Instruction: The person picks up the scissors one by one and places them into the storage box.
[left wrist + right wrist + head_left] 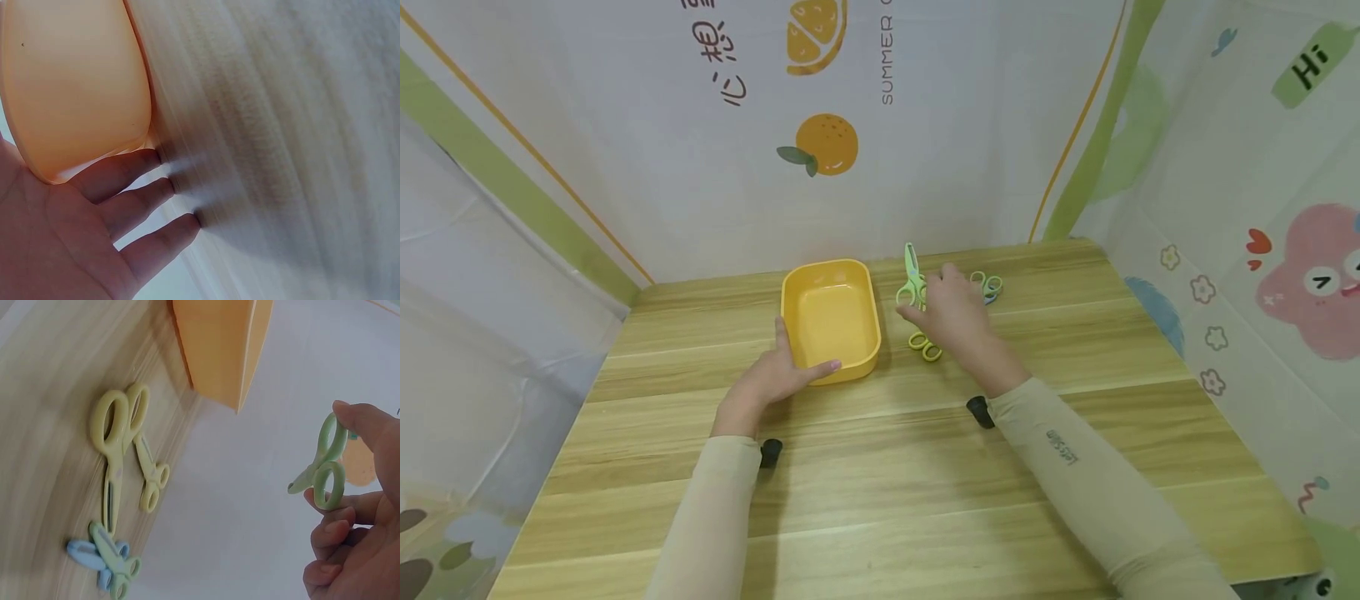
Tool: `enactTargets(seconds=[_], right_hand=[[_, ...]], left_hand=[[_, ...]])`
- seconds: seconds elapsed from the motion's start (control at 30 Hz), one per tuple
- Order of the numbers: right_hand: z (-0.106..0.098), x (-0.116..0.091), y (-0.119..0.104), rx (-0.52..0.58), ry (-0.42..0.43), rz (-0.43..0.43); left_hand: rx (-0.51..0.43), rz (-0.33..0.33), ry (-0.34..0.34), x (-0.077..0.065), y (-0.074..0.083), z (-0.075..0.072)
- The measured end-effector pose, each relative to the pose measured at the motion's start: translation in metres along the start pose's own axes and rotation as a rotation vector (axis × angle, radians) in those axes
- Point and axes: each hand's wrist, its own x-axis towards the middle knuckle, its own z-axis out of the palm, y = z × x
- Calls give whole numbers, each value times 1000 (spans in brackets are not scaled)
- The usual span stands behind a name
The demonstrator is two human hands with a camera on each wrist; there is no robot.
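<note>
A: First, what is the state of the two hands?

B: Left hand (771, 375): fingers extended and spread, thumb on the near rim of the box (831, 321), forefinger along its left side. Right hand (955, 312): thumb and forefinger pinch the green scissors (912, 279) at the loops; the other fingers are curled in.

A: Position of the held pair?

B: Right of the box, blades directed away from the person.

A: Items nearest the right hand?

B: The large yellow scissors (111, 437), flat on the worktop (880, 492). The small yellow scissors (150, 478) lie just beside them. Near the large pair's tip, a second green pair (112, 553) lies across the blue scissors (84, 554).

A: Outer surroundings?

B: Pale sleeves (1097, 479) cover both forearms. Behind the worktop hangs a white sheet (940, 167) with a printed orange (827, 143).
</note>
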Motion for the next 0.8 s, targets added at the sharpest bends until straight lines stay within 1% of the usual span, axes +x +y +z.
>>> enactTargets(seconds=[0.13,0.27,0.47,0.57,0.8], right_hand=[[5,2,-9,4,4,-25],[12,4,-18,-21,8,-45],[19,3,-27,4,-31,-52],[22,3,-31,-5,-50,-64],[33,1,-38,-13,-63,-77]], left_hand=[[-10,9,4,0,0,-1],[-14,11,4,0,0,-1],[-20,21,4,1,-2,0],[-22,23,3,1,-3,0],[-44,33,1,-2,0,-1]])
